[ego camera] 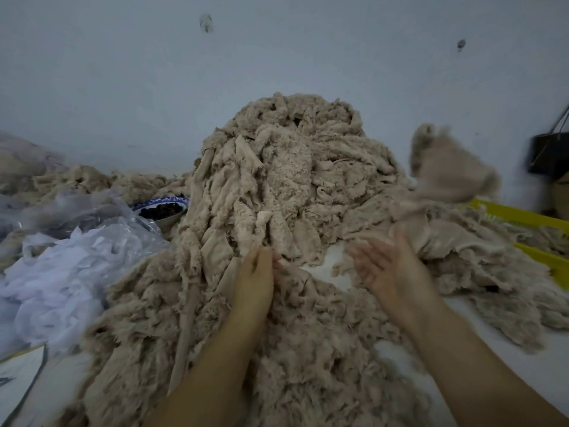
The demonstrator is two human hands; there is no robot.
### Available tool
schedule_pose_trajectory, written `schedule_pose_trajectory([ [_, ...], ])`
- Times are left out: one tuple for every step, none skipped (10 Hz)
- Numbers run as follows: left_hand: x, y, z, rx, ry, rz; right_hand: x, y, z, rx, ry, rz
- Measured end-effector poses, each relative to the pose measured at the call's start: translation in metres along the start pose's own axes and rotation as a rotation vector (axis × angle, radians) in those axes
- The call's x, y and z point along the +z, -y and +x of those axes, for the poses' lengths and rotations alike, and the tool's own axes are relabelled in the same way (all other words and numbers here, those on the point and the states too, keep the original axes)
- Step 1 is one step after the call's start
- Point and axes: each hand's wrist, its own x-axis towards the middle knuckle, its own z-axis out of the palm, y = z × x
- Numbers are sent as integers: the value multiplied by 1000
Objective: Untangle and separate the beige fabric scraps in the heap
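Beige heap (pixel 292 180) hiding left hand (pixel 255 272) fingertips

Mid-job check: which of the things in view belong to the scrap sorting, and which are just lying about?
Job: heap of beige fluffy fabric scraps; blurred loose beige scrap at right; left hand gripping into the heap; right hand, open.
Lying about: blue-and-white bowl of dark bits; clear plastic bags; white gauzy cloth; yellow plastic crate; dark hanging bag.

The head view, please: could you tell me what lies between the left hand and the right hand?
In the head view, loose beige fabric scraps and a small bare patch of white surface lie between the left hand and right hand.
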Motion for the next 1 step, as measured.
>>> schedule_pose_trajectory([
  [3, 15, 2, 28, 120, 273, 17, 4, -9, -229, 25, -254],
])
